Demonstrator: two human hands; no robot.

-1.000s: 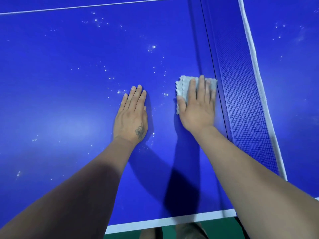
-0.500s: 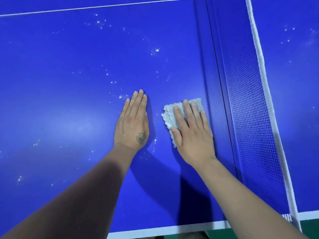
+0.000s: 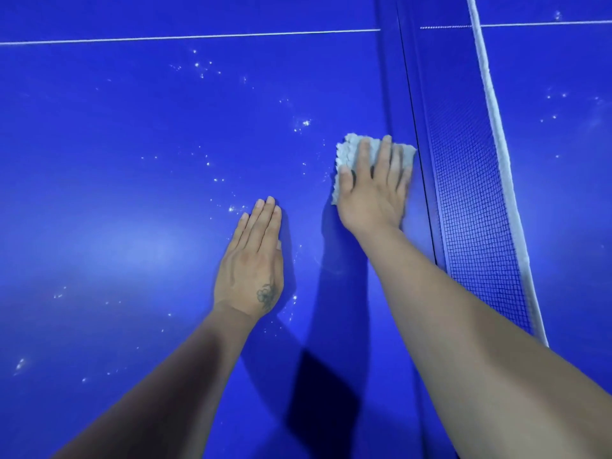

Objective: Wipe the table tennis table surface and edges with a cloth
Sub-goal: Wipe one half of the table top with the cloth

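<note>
The right hand [image 3: 372,190] presses a pale grey fringed cloth [image 3: 356,150] flat-palmed on the glossy blue table [image 3: 132,144], just beside the mesh net [image 3: 477,210]; the left hand [image 3: 253,260] braces open, empty. Best to overlap strokes through the white specks [image 3: 306,122]

net [image 3: 477,207] blocks right — table [image 3: 116,144] left open

The cloth [image 3: 356,150] is pale grey and fluffy with a scalloped left edge, folded into a small pad lying flat on the table [image 3: 132,160], right of centre. The table is glossy deep blue, speckled with white specks across its surface.
</note>
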